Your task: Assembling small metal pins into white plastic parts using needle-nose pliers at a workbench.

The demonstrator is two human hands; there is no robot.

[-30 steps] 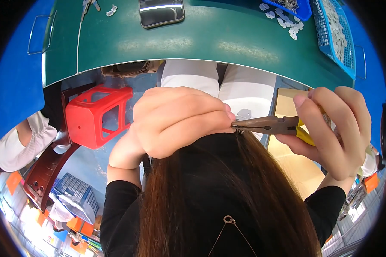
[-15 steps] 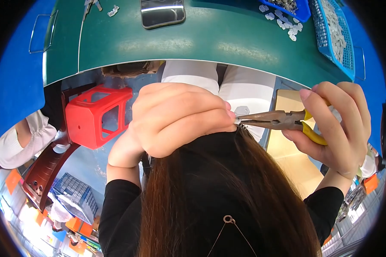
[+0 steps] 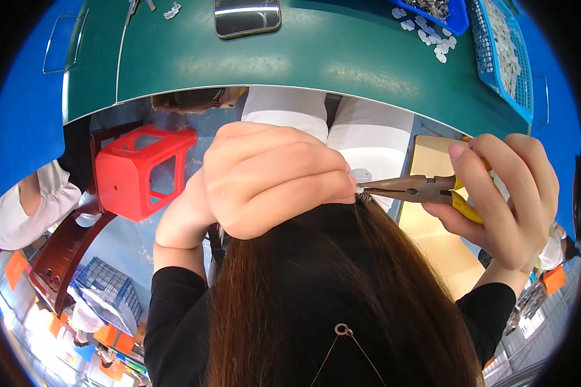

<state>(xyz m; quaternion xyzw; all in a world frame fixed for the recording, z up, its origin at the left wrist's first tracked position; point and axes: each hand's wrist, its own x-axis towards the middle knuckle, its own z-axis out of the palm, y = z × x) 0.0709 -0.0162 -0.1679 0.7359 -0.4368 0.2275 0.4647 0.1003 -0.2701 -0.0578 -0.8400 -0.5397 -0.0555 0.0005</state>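
Observation:
My left hand (image 3: 277,177) is closed in front of my chest, its fingertips pinching a small pale piece (image 3: 359,190) that is mostly hidden behind the fingers. From the right, needle-nose pliers (image 3: 426,188) with dark worn jaws and yellow handles meet this piece at their tips. My right hand (image 3: 513,193) is wrapped around those handles. Just above the plier tips a flat whitish piece (image 3: 363,175) shows against my white-clad lap; what supports it cannot be made out.
Across the green table (image 3: 239,68) lie a dark phone (image 3: 247,18) and loose flat pale pieces (image 3: 440,46). A blue tray (image 3: 448,16) and light-blue basket (image 3: 500,58) hold small parts at far right. A red plastic stool (image 3: 126,184) stands left, near another person's sleeve (image 3: 29,213).
The plier jaws, slightly parted earlier, are now closer together, and the handles sit deeper in my right hand. My left hand keeps its pinch. The view has shifted slightly.

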